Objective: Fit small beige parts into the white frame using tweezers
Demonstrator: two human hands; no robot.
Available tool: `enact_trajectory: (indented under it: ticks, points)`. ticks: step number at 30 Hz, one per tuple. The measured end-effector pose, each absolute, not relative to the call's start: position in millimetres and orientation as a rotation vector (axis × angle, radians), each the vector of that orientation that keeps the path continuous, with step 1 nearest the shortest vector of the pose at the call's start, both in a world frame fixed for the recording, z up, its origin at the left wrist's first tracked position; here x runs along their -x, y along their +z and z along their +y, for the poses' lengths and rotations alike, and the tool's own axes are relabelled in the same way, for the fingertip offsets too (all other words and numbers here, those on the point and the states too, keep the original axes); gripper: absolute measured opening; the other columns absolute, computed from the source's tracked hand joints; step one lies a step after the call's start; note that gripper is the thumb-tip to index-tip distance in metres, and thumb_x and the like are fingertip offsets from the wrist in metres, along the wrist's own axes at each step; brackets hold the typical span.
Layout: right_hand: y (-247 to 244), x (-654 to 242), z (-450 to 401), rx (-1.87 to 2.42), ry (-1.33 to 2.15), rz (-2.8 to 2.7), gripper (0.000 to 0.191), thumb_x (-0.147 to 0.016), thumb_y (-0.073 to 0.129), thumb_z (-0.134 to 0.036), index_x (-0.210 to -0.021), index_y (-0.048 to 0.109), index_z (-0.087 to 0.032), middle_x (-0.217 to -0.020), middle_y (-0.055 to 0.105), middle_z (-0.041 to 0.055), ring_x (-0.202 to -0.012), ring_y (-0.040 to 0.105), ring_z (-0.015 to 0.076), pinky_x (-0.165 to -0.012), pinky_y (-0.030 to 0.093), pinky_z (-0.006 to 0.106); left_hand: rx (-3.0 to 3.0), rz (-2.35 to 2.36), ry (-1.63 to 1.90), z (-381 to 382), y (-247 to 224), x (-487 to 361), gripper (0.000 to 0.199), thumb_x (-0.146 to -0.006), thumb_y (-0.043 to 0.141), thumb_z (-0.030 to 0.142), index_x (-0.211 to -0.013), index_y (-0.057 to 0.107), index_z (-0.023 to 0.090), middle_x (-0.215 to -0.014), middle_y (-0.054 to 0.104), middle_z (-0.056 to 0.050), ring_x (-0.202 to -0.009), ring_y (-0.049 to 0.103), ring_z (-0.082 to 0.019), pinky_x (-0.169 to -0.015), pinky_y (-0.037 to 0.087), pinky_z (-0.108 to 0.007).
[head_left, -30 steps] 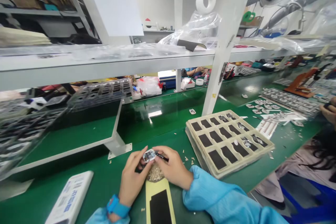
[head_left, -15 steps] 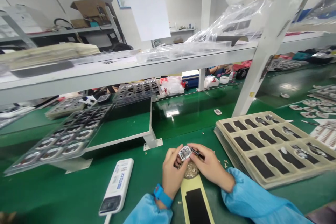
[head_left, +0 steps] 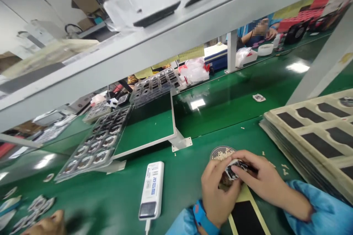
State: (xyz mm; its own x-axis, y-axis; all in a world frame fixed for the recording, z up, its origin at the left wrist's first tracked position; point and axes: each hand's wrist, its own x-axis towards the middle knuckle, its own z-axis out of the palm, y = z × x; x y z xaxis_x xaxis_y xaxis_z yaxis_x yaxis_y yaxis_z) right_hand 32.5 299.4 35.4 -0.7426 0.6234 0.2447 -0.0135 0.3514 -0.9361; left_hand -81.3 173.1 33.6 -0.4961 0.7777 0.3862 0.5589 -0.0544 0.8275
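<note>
My left hand [head_left: 216, 189], with a blue band at the wrist, grips a small white-rimmed part [head_left: 229, 170] with a dark inside. My right hand [head_left: 266, 178] closes on the same part from the other side, its thumb pressed on the face. A dark piece, too covered to name, shows under the right fingers. Just behind and below the hands sits a round dish [head_left: 213, 152] of small pale bits, partly hidden. A yellow strip with a black rectangle [head_left: 249, 220] lies below my hands.
Stacked cream trays [head_left: 296, 132] stand at the right. A white power bank [head_left: 151, 191] with a cable lies left. Clear trays of parts [head_left: 91, 150] lean beside a low green stand [head_left: 149, 125]. Another person's hand [head_left: 46, 224] is near loose parts, lower left. A shelf beam [head_left: 165, 40] crosses above.
The view has swung left and tilted, so my hands appear farther right. The part is turned in my fingers, with my right thumb now across its face. Another person's hand has come further into view.
</note>
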Motion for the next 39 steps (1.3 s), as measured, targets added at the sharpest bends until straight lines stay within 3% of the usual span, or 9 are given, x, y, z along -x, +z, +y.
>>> enact_trajectory:
  ticks: [6, 15, 25, 33, 39]
  points:
    - [29, -29, 302, 0.557, 1.421, -2.063, 0.015, -0.091, 0.064, -0.033, -0.105, 0.07, -0.028, -0.096, 0.077, 0.0025, -0.086, 0.076, 0.0199, -0.075, 0.064, 0.027, -1.397, 2.026, 1.599, 178, 34, 81, 0.053, -0.08, 0.071, 0.011, -0.128, 0.067, 0.033, -0.103, 0.068, -0.004, -0.09, 0.066, -0.019, -0.078, 0.057, -0.03]
    - [33, -34, 301, 0.495, 1.532, -2.014, 0.017, -0.092, 0.061, -0.031, -0.105, 0.072, -0.03, -0.101, 0.078, 0.0067, -0.087, 0.076, 0.022, -0.077, 0.064, 0.028, -1.47, 2.067, 1.751, 181, 19, 78, 0.048, -0.08, 0.077, 0.028, -0.127, 0.068, 0.033, -0.089, 0.069, -0.004, -0.071, 0.064, -0.017, -0.061, 0.055, -0.027]
    - [30, -33, 298, 0.721, 1.86, -1.805, 0.02, -0.09, 0.064, -0.034, -0.103, 0.073, -0.021, -0.101, 0.077, 0.0086, -0.088, 0.074, 0.0214, -0.081, 0.059, 0.025, -1.404, 2.109, 1.733, 185, 17, 73, 0.04, -0.092, 0.067, 0.043, -0.13, 0.065, 0.028, -0.099, 0.074, -0.006, -0.082, 0.071, -0.017, -0.074, 0.059, -0.024]
    - [36, -31, 300, 0.818, 1.989, -1.764, 0.019, -0.086, 0.067, -0.03, -0.102, 0.074, -0.022, -0.09, 0.075, 0.0047, -0.081, 0.07, 0.0188, -0.073, 0.056, 0.024, -1.342, 2.124, 1.593, 178, 6, 79, 0.046, -0.092, 0.068, 0.045, -0.136, 0.061, 0.033, -0.109, 0.075, -0.004, -0.091, 0.074, -0.018, -0.079, 0.061, -0.023]
    - [33, -31, 301, 0.816, 2.021, -1.747, 0.02, -0.089, 0.065, -0.03, -0.105, 0.074, -0.024, -0.096, 0.076, 0.005, -0.084, 0.072, 0.0192, -0.076, 0.058, 0.025, -1.292, 2.1, 1.547, 175, 8, 85, 0.049, -0.087, 0.074, 0.044, -0.134, 0.063, 0.033, -0.11, 0.075, -0.003, -0.091, 0.074, -0.019, -0.081, 0.062, -0.025]
